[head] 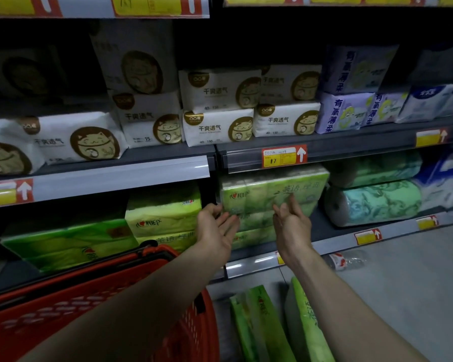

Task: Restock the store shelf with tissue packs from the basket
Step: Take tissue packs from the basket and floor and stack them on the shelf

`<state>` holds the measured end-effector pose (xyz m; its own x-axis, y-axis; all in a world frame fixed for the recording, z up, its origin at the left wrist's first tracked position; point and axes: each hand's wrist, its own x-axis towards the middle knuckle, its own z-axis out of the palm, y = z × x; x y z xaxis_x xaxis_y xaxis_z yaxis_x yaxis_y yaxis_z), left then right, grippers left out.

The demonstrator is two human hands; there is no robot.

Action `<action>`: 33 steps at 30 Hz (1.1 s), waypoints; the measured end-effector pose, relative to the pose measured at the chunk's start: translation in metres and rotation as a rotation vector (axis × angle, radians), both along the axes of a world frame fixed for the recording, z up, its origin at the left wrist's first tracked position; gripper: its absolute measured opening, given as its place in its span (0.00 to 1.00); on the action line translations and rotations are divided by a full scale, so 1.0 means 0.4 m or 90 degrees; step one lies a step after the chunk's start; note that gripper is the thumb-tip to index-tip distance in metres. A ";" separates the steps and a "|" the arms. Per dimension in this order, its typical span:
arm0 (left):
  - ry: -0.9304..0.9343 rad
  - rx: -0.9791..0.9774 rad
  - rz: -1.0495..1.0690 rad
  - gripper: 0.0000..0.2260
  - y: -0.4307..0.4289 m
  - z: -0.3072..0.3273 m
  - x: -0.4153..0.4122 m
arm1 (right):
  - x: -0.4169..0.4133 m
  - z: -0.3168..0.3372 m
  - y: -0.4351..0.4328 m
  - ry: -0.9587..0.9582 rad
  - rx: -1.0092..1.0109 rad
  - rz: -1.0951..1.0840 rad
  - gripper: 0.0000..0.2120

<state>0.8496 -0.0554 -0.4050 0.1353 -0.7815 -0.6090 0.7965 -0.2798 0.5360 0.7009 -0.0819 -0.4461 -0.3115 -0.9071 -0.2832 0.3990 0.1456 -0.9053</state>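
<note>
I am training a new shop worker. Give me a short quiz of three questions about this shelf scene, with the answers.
1. True or false: the left hand grips the red plastic basket.
2. The green plastic-wrapped tissue pack before the right hand sits: A in the basket; B on the floor; C on the stack under the yellow-and-red price tag.
3. Where do the loose green packs outside the shelf lie?
Key: 1 false; 2 C; 3 on the grey floor.
</note>
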 end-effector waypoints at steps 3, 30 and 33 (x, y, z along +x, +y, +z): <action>-0.005 -0.001 -0.001 0.13 -0.019 -0.001 -0.004 | 0.003 -0.008 -0.017 0.005 0.002 0.030 0.28; -0.124 0.035 -0.216 0.07 0.092 0.001 -0.037 | -0.163 -0.049 0.108 0.198 0.202 0.214 0.21; -0.187 0.072 -0.308 0.05 0.126 -0.057 -0.061 | -0.223 -0.062 0.153 0.208 0.282 0.232 0.23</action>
